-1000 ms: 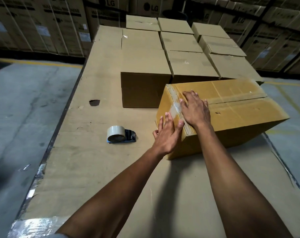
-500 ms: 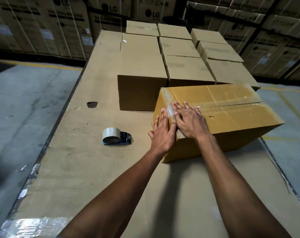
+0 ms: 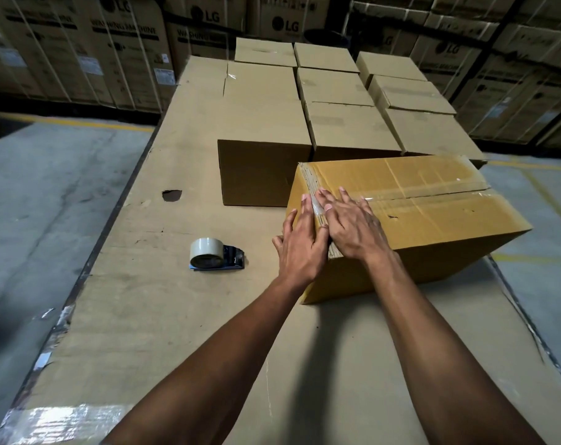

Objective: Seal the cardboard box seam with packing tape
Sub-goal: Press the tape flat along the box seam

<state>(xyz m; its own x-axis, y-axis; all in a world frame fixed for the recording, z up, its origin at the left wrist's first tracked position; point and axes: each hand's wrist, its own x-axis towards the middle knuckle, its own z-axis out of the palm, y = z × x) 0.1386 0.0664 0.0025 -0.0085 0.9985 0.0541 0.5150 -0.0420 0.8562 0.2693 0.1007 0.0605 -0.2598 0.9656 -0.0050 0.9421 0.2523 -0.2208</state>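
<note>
A yellow-brown cardboard box [image 3: 433, 220] lies on a cardboard-covered table, its top seam covered by clear tape [image 3: 426, 192] that runs over the near-left edge. My left hand [image 3: 300, 242] lies flat against the box's left end face, fingers spread. My right hand [image 3: 349, 224] presses flat on the top at that same corner, fingers over the taped edge. Neither hand holds anything. A tape roll in a dark dispenser [image 3: 213, 255] lies on the table, left of the box and apart from both hands.
Several closed plain cardboard boxes [image 3: 266, 123] stand in rows behind the taped box. The table [image 3: 163, 316] has a small hole [image 3: 171, 194] at its left. Concrete floor lies on both sides. Stacked appliance cartons [image 3: 112, 49] line the back wall.
Both hands have slid along the box's taped near-left corner toward the far end, staying flat. The view has tilted slightly. The tape dispenser has not moved.
</note>
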